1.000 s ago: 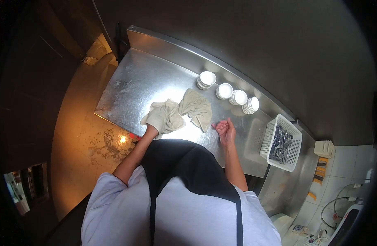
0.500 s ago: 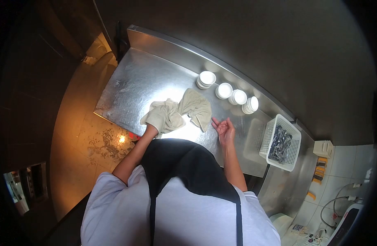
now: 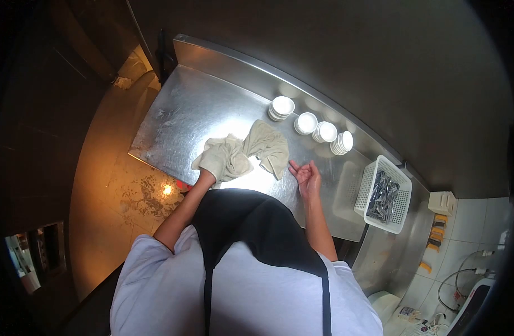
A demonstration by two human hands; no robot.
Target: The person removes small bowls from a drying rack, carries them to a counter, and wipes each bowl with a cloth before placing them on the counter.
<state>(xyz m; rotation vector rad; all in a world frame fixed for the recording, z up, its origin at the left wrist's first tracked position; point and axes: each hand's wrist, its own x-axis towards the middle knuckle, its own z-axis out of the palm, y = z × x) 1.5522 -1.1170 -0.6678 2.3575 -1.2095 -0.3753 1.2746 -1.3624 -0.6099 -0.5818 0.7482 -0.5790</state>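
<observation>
A beige cloth lies bunched on the steel table and covers my left hand down to about the wrist. The fingers underneath are hidden, so their grip does not show. Touching or nearly touching it on the right is a second beige cloth, crumpled on the metal. My right hand rests palm up with loosely curled, parted fingers and holds nothing. Its fingertips are just right of the second cloth's lower edge.
Several stacks of small white bowls stand along the raised back edge of the steel table. To the right, a white plastic basket holds metal cutlery. Wet-looking dark marks spot the floor at left.
</observation>
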